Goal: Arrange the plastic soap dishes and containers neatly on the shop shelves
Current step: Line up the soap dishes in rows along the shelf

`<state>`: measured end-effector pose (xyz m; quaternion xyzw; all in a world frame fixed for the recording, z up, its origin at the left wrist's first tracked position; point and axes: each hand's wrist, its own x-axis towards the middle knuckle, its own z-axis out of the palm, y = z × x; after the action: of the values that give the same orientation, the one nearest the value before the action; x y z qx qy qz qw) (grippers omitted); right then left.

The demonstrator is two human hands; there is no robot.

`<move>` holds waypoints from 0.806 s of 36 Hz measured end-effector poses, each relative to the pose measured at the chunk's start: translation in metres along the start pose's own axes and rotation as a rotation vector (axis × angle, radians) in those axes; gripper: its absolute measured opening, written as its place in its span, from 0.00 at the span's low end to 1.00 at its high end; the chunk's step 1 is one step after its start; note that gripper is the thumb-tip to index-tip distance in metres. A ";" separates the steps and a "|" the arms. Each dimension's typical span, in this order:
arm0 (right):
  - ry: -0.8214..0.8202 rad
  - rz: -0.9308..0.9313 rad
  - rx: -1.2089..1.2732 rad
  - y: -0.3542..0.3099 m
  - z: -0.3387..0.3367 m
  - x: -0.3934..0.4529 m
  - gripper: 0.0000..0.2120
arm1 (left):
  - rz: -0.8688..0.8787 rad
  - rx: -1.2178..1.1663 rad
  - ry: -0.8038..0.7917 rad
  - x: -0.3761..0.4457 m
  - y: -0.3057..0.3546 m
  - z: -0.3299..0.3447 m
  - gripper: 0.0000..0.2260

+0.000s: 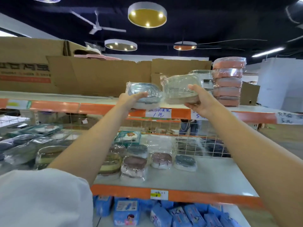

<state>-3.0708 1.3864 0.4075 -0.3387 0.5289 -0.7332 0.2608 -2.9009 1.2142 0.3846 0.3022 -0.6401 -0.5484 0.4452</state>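
Both arms reach up to the top shelf [98, 100]. My left hand [131, 98] lies with straight fingers on a wrapped grey-blue soap dish [144, 92] that sits at the shelf's front edge. My right hand [199, 100] grips a wrapped clear and brown soap dish [178, 89], tilted and held just above the shelf edge, right beside the grey-blue one. On the middle shelf [213, 174] stand several more wrapped soap dishes [133, 166] in brown, pink and grey, some stacked.
Cardboard boxes [98, 74] fill the back of the top shelf. A stack of wrapped pink containers [227, 82] stands at the right. A wire divider [188, 126] runs behind the middle shelf. Blue packets [164, 213] fill the bottom shelf. Handwritten price labels [158, 113] hang on the orange edge.
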 end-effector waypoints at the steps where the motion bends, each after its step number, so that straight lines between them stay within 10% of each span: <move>1: 0.009 0.004 -0.007 0.002 -0.003 -0.008 0.06 | -0.016 -0.013 -0.028 -0.007 -0.003 0.000 0.35; 13: 0.113 0.223 -0.021 0.079 -0.053 -0.078 0.20 | -0.162 -0.141 -0.227 -0.081 -0.074 0.000 0.17; 18: 0.143 0.273 0.120 0.116 -0.068 -0.093 0.15 | -0.215 -0.085 -0.332 -0.098 -0.106 0.000 0.37; 29: 0.230 0.409 -0.003 0.188 -0.099 -0.078 0.12 | -0.424 -0.023 -0.232 -0.086 -0.192 0.037 0.14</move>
<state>-3.0934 1.4463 0.1898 -0.1392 0.6137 -0.6981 0.3415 -2.9174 1.2643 0.1773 0.3597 -0.6031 -0.6677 0.2471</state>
